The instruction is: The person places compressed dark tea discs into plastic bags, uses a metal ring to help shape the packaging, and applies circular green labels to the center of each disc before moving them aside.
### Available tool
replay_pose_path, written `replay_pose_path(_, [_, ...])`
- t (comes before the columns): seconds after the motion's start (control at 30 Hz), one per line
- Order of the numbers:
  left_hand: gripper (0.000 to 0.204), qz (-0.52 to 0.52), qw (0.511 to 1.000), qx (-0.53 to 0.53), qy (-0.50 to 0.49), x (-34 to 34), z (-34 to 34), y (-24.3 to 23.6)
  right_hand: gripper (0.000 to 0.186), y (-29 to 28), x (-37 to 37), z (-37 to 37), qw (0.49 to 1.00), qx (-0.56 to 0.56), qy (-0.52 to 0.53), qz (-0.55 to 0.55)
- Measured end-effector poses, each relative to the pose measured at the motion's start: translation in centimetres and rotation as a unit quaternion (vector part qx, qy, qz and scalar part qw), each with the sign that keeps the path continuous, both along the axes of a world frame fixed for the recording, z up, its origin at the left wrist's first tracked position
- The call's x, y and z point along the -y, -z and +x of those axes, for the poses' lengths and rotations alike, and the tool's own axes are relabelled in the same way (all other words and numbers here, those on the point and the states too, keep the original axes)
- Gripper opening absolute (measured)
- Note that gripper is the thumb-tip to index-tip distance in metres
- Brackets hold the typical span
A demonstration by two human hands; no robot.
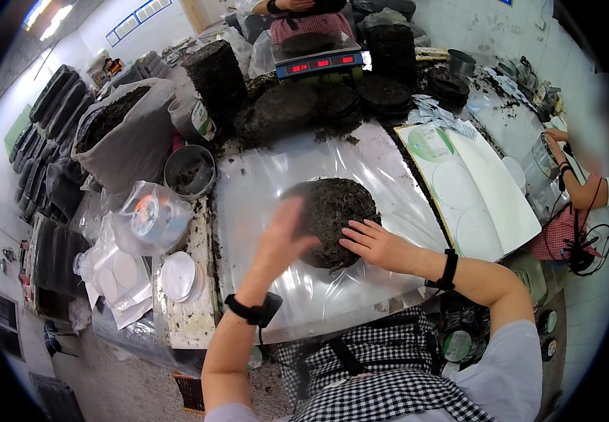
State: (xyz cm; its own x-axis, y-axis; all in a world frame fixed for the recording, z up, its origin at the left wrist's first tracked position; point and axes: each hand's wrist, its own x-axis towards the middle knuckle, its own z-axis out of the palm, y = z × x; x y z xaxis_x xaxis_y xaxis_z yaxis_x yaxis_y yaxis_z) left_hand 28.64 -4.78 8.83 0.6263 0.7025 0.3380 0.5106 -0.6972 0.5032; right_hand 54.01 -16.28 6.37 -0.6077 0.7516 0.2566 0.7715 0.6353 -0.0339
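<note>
A round, dark, crumbly cake (338, 218) that looks like dried seaweed lies on a clear plastic sheet (262, 295) over the table. My right hand (383, 247) rests flat on the cake's right side, fingers stretched and a little apart. At the cake's left edge is my left hand (280, 239), blurred by motion, its thumb held away from the extended fingers. Neither hand grips anything. Whether the left one touches the cake, I cannot tell.
Beyond the cake, a digital scale (318, 63) stands among stacks of dark round cakes (214, 74). A metal pot (190, 171) and a full sack (123, 133) are at left, round white labels (181, 276) nearer. Label sheets (459, 186) lie right, near a co-worker's hands (556, 141).
</note>
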Motion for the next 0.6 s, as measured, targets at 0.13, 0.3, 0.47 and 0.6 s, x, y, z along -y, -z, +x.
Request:
replay_pose_path(0.13, [0.1,0.01,0.984,-0.173,0.034,-1.5,2.1,0.4,0.062,-4.7,-2.5,1.1,0.986,-0.037,-0.006,-0.16])
replay_pose_path(0.3, [0.11,-0.028,0.958,-0.284,0.038,-2.7,4.8,-1.3,0.087,-2.7,-7.3,2.1,0.975,-0.015,0.077,-0.209])
replay_pose_path(0.47, [0.11,-0.078,0.942,-0.324,0.045,-4.2,6.2,2.2,0.085,-1.4,-9.7,0.0,0.953,0.111,0.083,-0.27])
replay_pose_path(0.6, [0.075,-0.046,0.898,-0.435,0.049,-4.4,8.2,6.6,0.06,4.8,-9.6,-2.7,0.956,0.163,0.166,-0.178])
